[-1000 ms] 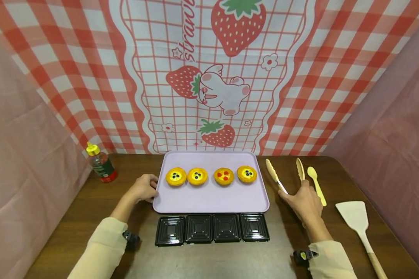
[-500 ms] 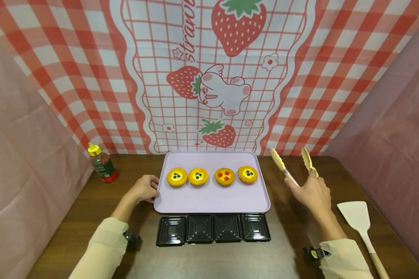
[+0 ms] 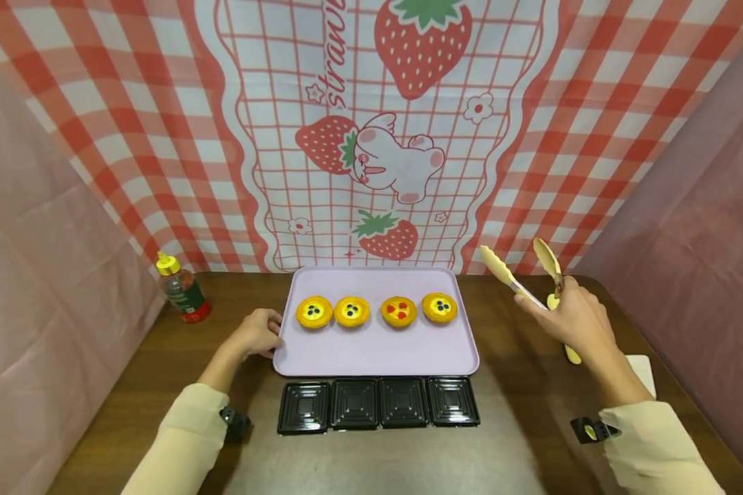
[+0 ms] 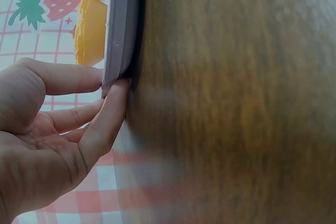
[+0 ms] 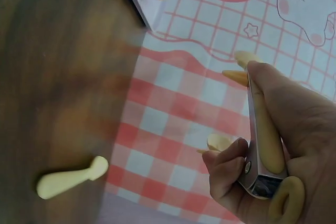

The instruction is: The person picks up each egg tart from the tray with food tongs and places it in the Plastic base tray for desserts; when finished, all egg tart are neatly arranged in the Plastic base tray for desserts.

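Note:
In the head view a pale lilac tray [image 3: 378, 354] carries a row of small tarts. Three are topped with dark blue berries, such as the leftmost tart [image 3: 314, 314], and another tart [image 3: 399, 313] has red pieces. My left hand [image 3: 260, 333] pinches the tray's left edge; the left wrist view has the thumb above the rim and fingertips [image 4: 118, 93] against its underside. To the tray's right, my right hand [image 3: 578, 317] grips a pair of tongs [image 3: 500, 269] with cream tips, raised above the table and spread apart. Nothing lies between the tips.
Several black square plastic trays [image 3: 354, 404] line up before the lilac tray. A yellow-capped bottle [image 3: 186, 297] stands at left. A pale yellow spoon [image 5: 71, 179] lies below the right hand. A white spatula [image 3: 642, 372] is partly hidden by the right forearm. A checked cloth [image 3: 179, 158] hangs behind.
My right hand has lifted the tongs and carried them right and away from me, above the spoon. The right forearm now covers most of the spatula. The left hand has stayed at the tray.

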The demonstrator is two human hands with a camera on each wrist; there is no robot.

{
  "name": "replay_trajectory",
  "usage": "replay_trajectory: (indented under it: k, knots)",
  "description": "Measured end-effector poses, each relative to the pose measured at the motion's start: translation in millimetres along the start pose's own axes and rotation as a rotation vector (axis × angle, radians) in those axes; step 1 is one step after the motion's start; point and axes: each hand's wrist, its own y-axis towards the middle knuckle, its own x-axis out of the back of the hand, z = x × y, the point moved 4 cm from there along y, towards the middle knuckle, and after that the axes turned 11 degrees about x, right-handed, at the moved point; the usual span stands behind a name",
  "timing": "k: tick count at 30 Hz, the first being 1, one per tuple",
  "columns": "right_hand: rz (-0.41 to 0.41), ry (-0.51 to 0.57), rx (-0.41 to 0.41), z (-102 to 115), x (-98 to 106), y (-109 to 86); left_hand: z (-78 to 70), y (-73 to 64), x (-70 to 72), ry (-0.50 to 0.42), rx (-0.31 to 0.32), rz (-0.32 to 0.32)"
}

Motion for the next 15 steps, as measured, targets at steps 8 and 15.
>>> replay_trajectory:
  k: [8,15]
  knots:
    - [0.12,-0.02,0.09,17,7,19.1,6.1,-0.2,-1.3,-0.005,0.0,-0.005]
    - [0.32,-0.003,0.309,34,-4,28.1,1.1,0.7,-1.5,0.017,-0.035,-0.027]
